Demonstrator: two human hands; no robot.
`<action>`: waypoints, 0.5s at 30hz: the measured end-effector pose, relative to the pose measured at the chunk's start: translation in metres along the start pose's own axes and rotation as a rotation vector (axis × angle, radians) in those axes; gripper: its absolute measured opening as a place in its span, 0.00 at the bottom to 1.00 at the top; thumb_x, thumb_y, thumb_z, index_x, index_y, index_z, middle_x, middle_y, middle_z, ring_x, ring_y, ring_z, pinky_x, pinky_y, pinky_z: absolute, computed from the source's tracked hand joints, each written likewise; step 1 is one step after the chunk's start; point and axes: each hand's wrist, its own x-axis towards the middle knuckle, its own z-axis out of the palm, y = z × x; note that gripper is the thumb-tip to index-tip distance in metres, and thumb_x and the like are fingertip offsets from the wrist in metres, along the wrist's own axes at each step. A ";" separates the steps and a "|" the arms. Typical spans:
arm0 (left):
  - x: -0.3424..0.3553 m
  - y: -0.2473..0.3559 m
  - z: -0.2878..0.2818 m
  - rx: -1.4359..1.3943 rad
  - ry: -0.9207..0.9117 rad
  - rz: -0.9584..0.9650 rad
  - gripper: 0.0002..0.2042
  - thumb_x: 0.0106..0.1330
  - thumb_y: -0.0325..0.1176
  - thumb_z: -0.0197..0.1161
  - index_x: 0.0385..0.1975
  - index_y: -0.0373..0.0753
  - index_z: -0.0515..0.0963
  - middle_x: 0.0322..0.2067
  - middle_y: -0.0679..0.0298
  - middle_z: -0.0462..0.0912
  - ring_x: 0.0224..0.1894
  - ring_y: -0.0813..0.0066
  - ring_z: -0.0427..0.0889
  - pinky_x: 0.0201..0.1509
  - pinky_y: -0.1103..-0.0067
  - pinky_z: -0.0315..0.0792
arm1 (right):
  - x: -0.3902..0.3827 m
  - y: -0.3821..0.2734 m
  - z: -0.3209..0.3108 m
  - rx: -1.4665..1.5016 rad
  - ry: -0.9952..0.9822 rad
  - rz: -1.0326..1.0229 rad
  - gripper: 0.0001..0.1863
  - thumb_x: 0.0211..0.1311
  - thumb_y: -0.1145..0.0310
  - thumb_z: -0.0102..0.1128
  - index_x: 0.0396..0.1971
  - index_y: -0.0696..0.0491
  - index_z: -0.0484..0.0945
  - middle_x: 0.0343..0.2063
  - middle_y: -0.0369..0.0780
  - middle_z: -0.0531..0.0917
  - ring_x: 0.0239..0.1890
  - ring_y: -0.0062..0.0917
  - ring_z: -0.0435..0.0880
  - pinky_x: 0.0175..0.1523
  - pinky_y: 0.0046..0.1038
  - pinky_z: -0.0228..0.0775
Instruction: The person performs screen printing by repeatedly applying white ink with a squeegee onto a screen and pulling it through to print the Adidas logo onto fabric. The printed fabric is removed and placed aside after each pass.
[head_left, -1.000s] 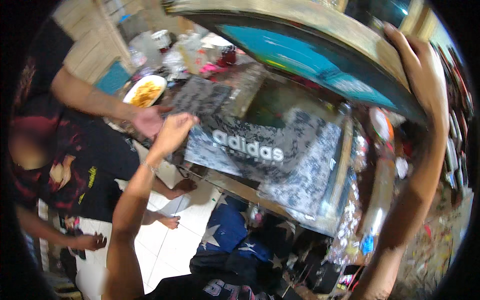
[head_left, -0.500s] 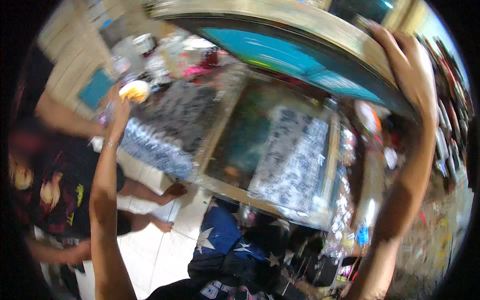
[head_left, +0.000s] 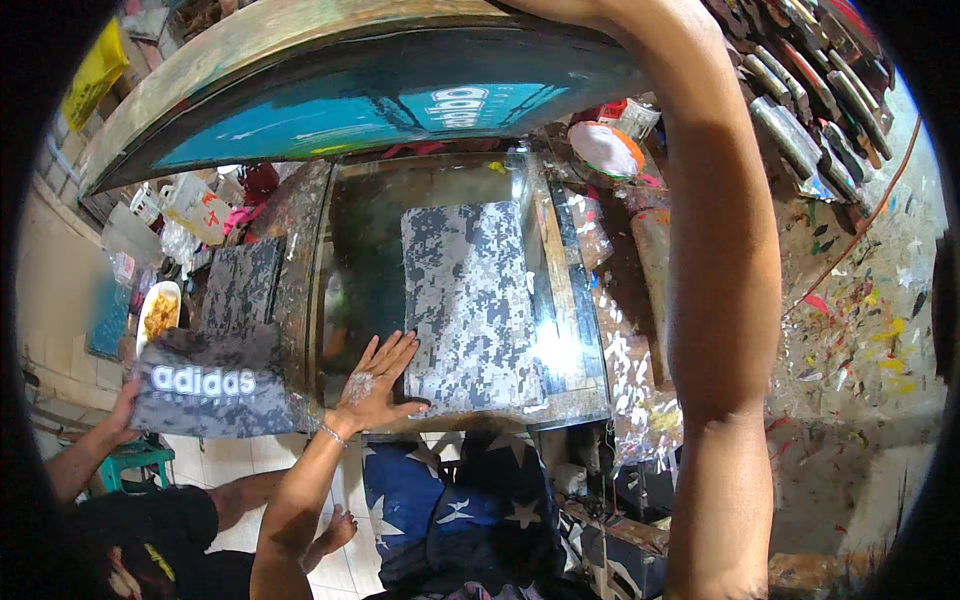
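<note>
The left hand is spread palm down on the near part of the glass, fingertips at the left edge of the camo cloth, thumb at its near left corner. That cloth lies flat on the glass. The right forearm runs up the right side toward the screen; the right hand is out of view, so its grip cannot be told. The screen stands tilted up at the far side, its lower face blue. At left, a co-worker's hand holds a printed cloth by its left edge. Beyond that lie a dark cloth and a dish of food.
</note>
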 end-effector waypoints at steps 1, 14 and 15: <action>-0.001 0.000 0.001 0.005 -0.024 -0.016 0.53 0.55 0.63 0.72 0.77 0.40 0.55 0.77 0.59 0.57 0.79 0.58 0.52 0.82 0.58 0.42 | 0.002 0.005 0.001 -0.012 -0.024 -0.006 0.39 0.69 0.41 0.50 0.31 0.70 0.84 0.35 0.64 0.84 0.45 0.55 0.86 0.56 0.45 0.77; 0.000 0.001 0.000 0.049 -0.029 -0.014 0.53 0.56 0.66 0.69 0.77 0.41 0.56 0.77 0.60 0.57 0.79 0.58 0.54 0.82 0.57 0.42 | -0.002 0.002 0.001 0.025 0.045 -0.003 0.38 0.69 0.41 0.50 0.43 0.68 0.84 0.46 0.63 0.84 0.53 0.54 0.83 0.62 0.43 0.74; 0.000 0.001 0.000 0.048 -0.028 -0.014 0.53 0.56 0.66 0.69 0.77 0.41 0.56 0.77 0.60 0.57 0.79 0.58 0.54 0.82 0.57 0.42 | -0.004 0.000 0.005 0.007 0.088 -0.017 0.37 0.69 0.41 0.49 0.43 0.67 0.84 0.46 0.63 0.83 0.53 0.54 0.83 0.62 0.43 0.74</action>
